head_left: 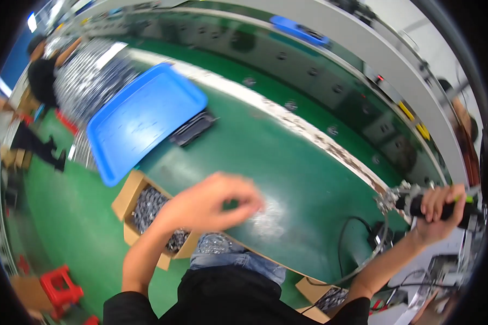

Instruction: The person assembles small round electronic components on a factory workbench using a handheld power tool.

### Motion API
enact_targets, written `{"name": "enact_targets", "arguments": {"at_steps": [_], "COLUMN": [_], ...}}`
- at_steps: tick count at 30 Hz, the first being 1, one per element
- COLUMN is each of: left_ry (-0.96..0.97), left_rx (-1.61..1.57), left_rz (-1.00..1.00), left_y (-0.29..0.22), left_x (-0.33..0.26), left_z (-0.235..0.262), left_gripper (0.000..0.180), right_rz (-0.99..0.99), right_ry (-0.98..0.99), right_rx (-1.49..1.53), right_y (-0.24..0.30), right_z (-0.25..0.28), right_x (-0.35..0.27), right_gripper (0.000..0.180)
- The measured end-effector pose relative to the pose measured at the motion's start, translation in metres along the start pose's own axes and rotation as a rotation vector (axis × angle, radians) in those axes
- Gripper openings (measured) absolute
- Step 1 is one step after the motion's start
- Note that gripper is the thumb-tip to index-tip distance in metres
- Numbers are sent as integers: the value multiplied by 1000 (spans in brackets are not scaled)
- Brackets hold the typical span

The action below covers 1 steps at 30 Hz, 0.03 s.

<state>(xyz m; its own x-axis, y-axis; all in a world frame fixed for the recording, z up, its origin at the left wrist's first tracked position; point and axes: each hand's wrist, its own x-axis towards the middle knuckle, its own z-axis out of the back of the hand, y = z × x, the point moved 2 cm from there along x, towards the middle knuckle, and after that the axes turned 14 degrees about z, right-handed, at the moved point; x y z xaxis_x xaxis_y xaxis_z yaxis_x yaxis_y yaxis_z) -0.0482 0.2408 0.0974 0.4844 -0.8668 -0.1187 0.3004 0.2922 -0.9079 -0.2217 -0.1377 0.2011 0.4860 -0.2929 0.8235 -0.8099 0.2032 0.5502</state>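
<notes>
My left hand [217, 201] hovers over the near edge of the green worktable [276, 162]. Its fingers curl toward the thumb with a gap inside the loop; motion smears the fingertips, and nothing shows in them. At the far right, the fingers of my right hand [439, 214] wrap round a black, cylinder-shaped hand tool [416, 206] with a bright green patch. Shiny metal pieces [390, 197] cluster at the tool's left end, too blurred to name. Below my left hand, a clear plastic-like piece [214, 244] rests on my lap.
Left of me stands an open carton [129, 208] of small dark parts; another carton [314, 292] is at lower right. A blue tray [146, 116] overhangs the table beside a black block [192, 129]. Beyond runs a green conveyor [314, 116] carrying small parts. Cables [344, 233] cross the right side.
</notes>
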Motion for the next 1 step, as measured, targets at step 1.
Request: {"name": "enact_targets", "arguments": {"at_steps": [1], "left_ry": [-27], "left_rx": [138], "left_rz": [-1], "left_y": [-10], "left_x": [47], "left_z": [0], "left_gripper": [18], "right_rz": [4], "right_ry": [-23], "right_rx": [-21], "right_y": [1], "right_z": [-5], "right_x": [1], "right_gripper": [33]}}
